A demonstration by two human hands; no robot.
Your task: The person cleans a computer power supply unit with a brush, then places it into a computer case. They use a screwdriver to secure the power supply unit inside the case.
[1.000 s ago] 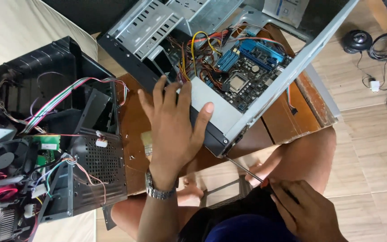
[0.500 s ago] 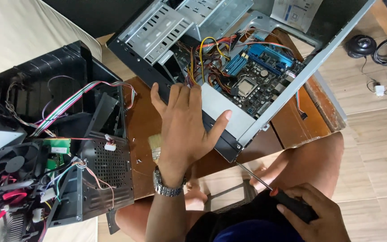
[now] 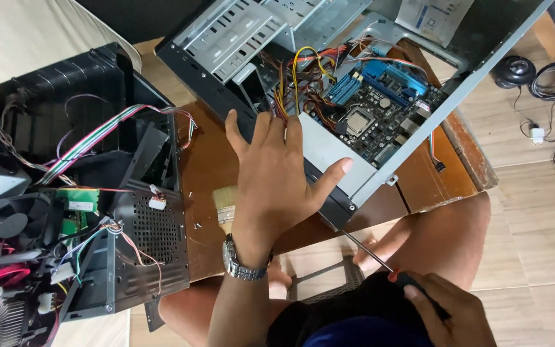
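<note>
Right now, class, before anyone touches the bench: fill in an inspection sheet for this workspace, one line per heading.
Surface: dark brown wooden table, partly bare between the two cases.
Job's things: open grey metal computer case holding a blue-slotted motherboard; slim metal-shaft screwdriver.
Clutter: pale-bristled paintbrush; second black computer case with a fan.
Grip: left hand spread open, resting on the grey case's edge; right hand closed on the screwdriver's handle.
Cables: yellow, red and black bundle inside the grey case; striped ribbon cable in the black one.
Surroundings: pale tiled floor with loose black cords.
</note>
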